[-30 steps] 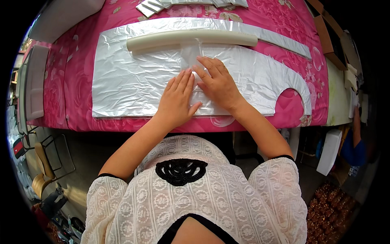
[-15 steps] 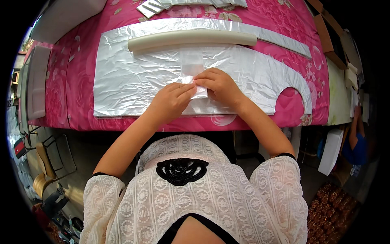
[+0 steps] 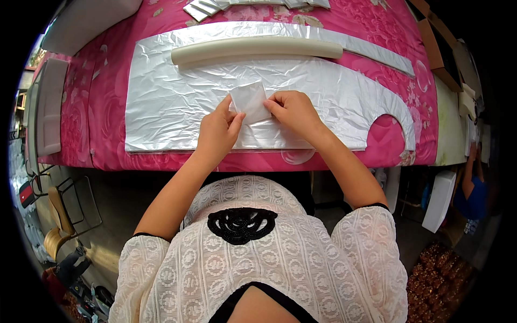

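While the left hand (image 3: pixel 216 132) and right hand (image 3: pixel 292 112) pinch a small white folded piece (image 3: pixel 250 101) by its side edges, fingers closed on it, it is raised just over the silver sheet (image 3: pixel 161 102). Its lower edge is hidden behind the fingers. Beyond lies a cream roll (image 3: pixel 256 48) on the pink tablecloth (image 3: pixel 102 81), and farther off silver strips (image 3: pixel 202 8), cut off at the rim.

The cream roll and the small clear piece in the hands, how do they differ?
The cream roll is long, tube-shaped and opaque; the small clear piece is flat, squarish and see-through. The roll lies untouched at the far side of the silver sheet; the piece is pinched between left hand and right hand. Both sit over the sheet.
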Action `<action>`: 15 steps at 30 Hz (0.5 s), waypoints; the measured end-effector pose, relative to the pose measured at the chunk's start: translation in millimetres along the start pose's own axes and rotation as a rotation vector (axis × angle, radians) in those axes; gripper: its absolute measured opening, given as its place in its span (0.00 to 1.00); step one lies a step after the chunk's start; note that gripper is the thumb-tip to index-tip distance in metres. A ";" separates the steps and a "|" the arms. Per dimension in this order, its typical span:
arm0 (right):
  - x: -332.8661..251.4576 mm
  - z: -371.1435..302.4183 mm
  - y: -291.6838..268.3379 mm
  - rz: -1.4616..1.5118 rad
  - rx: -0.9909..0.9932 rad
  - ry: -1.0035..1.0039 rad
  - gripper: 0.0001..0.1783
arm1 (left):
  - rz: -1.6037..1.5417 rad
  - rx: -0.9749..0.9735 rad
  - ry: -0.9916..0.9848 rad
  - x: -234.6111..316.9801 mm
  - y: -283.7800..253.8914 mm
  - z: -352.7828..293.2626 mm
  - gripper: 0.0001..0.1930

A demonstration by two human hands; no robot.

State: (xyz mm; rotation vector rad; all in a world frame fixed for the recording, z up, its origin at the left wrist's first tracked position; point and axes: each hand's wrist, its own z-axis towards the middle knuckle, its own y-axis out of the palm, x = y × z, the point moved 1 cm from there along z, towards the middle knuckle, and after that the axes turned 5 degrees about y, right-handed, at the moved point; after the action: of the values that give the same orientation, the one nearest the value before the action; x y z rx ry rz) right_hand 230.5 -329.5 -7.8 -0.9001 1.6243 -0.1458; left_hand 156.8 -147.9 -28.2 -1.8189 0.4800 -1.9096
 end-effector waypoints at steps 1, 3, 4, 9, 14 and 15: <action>-0.6 3.8 0.3 -0.033 0.000 0.033 0.15 | 0.009 -0.034 -0.051 0.9 -0.9 7.3 0.29; -1.8 8.8 1.0 -0.098 -0.001 0.100 0.15 | 0.026 -0.103 -0.154 7.6 -4.9 20.5 0.34; -1.6 10.4 1.0 -0.092 -0.007 0.114 0.15 | 0.001 -0.122 -0.192 10.6 -6.6 24.0 0.35; -4.5 15.4 -0.6 -0.093 -0.068 0.172 0.18 | -0.134 -0.098 -0.253 3.7 -6.7 27.0 0.40; -2.3 19.0 -0.9 -0.063 -0.109 0.219 0.21 | 0.147 0.092 0.130 13.7 -11.7 26.1 0.35; -2.4 18.3 -1.0 -0.055 -0.112 0.223 0.21 | 0.284 0.172 0.346 11.8 -11.4 23.2 0.33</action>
State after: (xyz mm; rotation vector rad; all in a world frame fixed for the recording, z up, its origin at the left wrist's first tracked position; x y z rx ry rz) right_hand 247.1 -321.8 -10.5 -1.0443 1.8293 -0.2011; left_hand 178.6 -143.4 -10.6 -1.2427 0.6293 -1.9980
